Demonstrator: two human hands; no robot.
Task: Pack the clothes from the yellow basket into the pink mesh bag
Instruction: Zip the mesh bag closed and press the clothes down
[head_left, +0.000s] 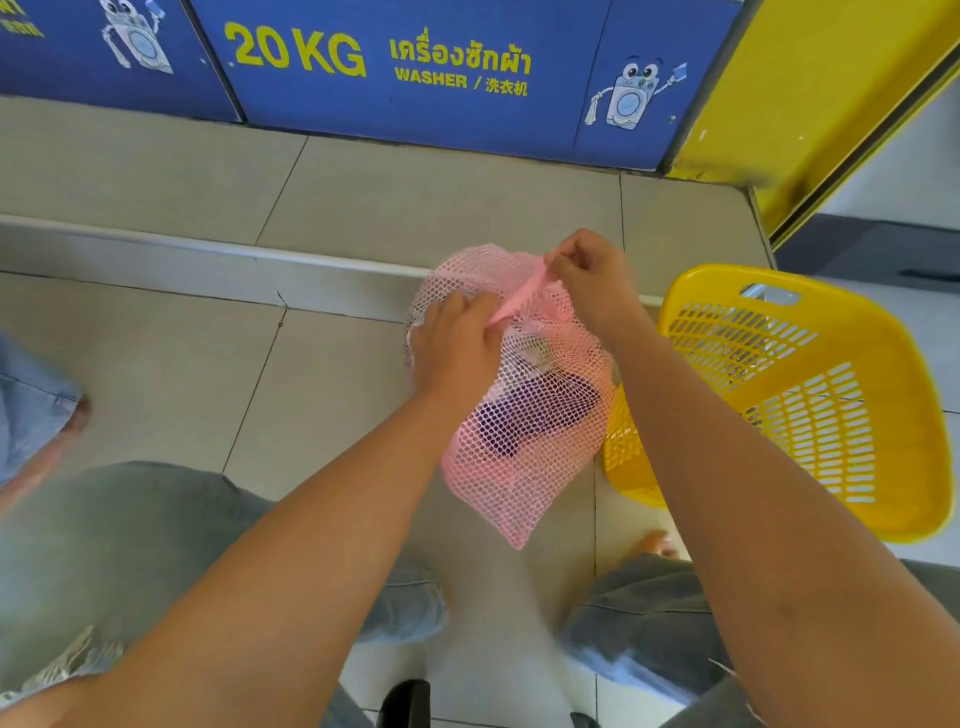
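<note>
The pink mesh bag (524, 467) hangs in the air between my knees, bulging with clothes; a dark purple garment (540, 410) and some white cloth show through the netting. My left hand (457, 348) grips the gathered top of the bag. My right hand (587, 280) pinches a pink strap (519, 301) at the bag's mouth, stretched between both hands. The yellow basket (810, 395) stands tilted on the floor just right of the bag, and no clothes show inside it.
A blue washer panel (415, 67) marked 20 KG faces me beyond a tiled step (208, 254). A yellow frame (810, 114) rises at the right. Another person's leg in light jeans (31, 410) stands at the left edge. My knees in grey jeans fill the bottom.
</note>
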